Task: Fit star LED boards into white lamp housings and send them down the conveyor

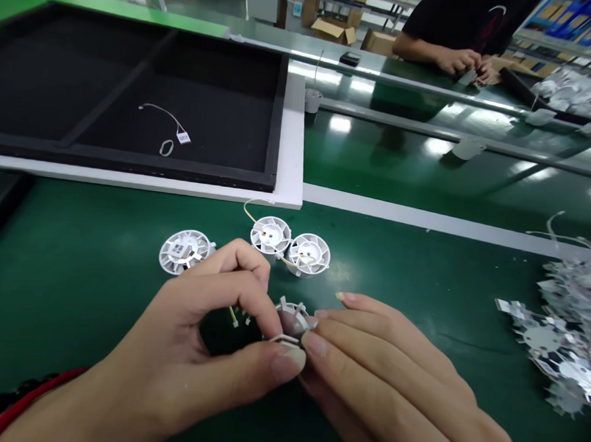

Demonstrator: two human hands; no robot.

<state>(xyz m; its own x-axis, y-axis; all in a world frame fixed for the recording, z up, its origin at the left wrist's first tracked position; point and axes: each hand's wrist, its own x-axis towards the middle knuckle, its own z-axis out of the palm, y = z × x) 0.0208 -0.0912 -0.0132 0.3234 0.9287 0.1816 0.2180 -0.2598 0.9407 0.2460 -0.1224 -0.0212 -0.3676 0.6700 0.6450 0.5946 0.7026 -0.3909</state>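
Note:
Between the thumb and forefinger of my left hand (177, 354) is pinched a small white flat piece (285, 340) with an angled edge. My right hand (390, 380) has its fingers pressed together round a small white spoked fan part (294, 316), held tilted beside that piece. How far the two pieces touch is hidden by the fingertips. A thin wire with a white connector (235, 323) hangs behind my left fingers. Just beyond my hands lie round white fan housings: one with a label (183, 251), and two touching, a left one (270, 235) and a right one (308, 253).
A black tray (277, 113) at upper left holds a labelled wire piece (183, 137) and a white ring (166, 148). Thin silvery toothed plates (543, 336) are heaped at right. Across the green bench, a co-worker's hands (465, 63) handle a small part near white parts (578, 91).

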